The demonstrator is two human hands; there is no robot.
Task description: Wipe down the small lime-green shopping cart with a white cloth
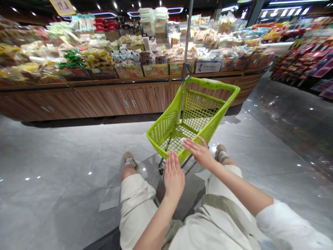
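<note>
Head view: left hand [173,177] flat, right hand [199,151] thumb-out, both empty beside the green cart [168,125]! Looks like reaching; gripping would call for curling.

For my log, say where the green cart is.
In the head view, right of centre, the green cart stands before the wooden counter, the right hand at its near rim.

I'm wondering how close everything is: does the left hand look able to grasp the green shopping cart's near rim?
Probably yes: the left hand is open right by the near rim of the green shopping cart, with nothing visible between. The right hand is off to one side.
</note>
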